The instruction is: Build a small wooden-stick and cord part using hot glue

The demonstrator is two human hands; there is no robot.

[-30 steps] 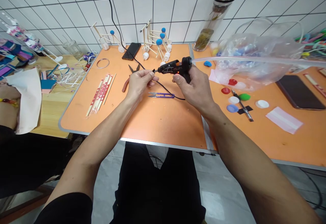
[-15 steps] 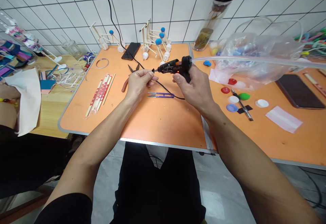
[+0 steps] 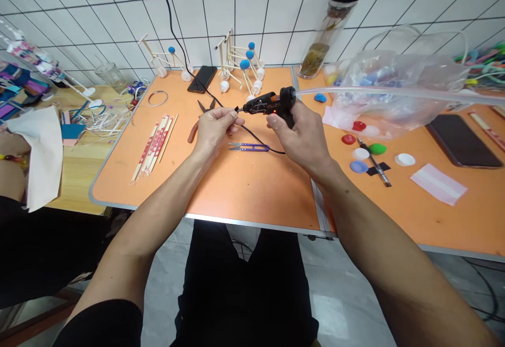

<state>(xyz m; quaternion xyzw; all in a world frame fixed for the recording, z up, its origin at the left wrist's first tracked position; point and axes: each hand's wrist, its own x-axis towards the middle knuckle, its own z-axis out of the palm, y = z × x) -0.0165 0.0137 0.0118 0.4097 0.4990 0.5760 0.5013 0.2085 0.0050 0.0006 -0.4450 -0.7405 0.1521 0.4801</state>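
Observation:
My right hand [image 3: 303,135] grips a black glue gun [image 3: 270,103] above the orange table [image 3: 236,189], its nozzle pointing left and a long clear glue stick [image 3: 386,94] running out of its back to the right. My left hand [image 3: 215,128] is closed in a pinch right at the nozzle tip; what its fingers hold is too small to make out. The gun's black cord [image 3: 173,20] runs up to the tiled wall. Purple thread snips [image 3: 248,147] lie on the table just under both hands.
Wrapped chopsticks [image 3: 155,144], pliers [image 3: 196,126], a wire ring [image 3: 158,97], a black phone [image 3: 202,79] and stick-and-cap models [image 3: 240,65] lie on the left half. Right: a plastic bag of caps [image 3: 394,86], loose caps [image 3: 361,153], a craft knife [image 3: 374,164], a bottle [image 3: 331,26], another phone [image 3: 461,141]. A person sits at far left.

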